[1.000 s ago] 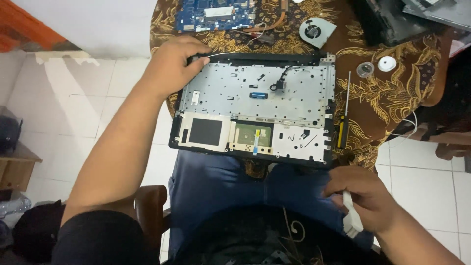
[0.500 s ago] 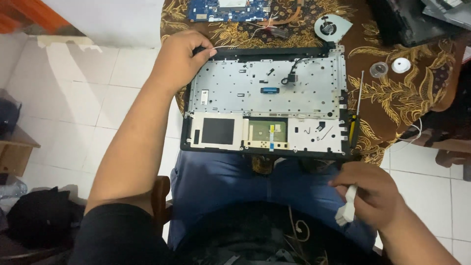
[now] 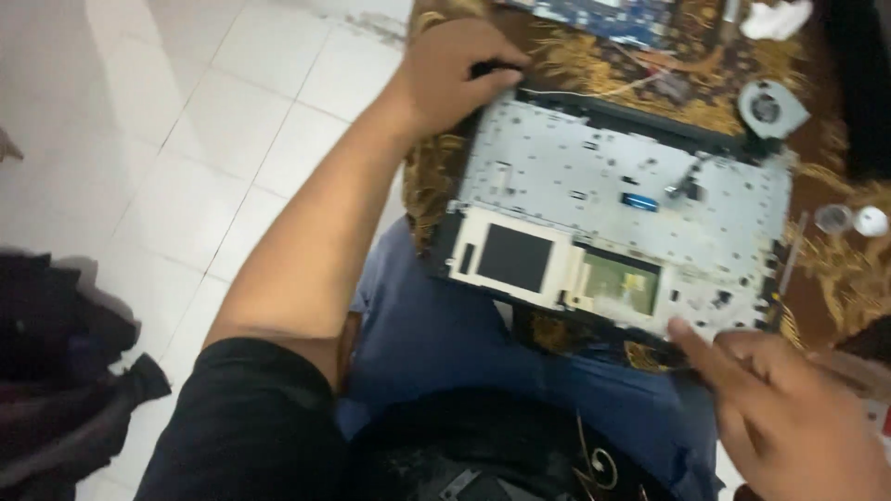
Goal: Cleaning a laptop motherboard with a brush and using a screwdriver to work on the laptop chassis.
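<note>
A home repair corner: white tiled floor, batik tablecloth, opened laptop, loose fan, circuit board, screwdriver.

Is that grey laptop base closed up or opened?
Opened: the grey laptop base lies uncovered, showing bare metal plate, with the round cooling fan out beside it.

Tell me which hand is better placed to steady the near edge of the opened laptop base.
Probably the right hand: its fingertips already sit at the near right edge of the laptop base. The left hand is across the base, gripping the far left corner.
</note>
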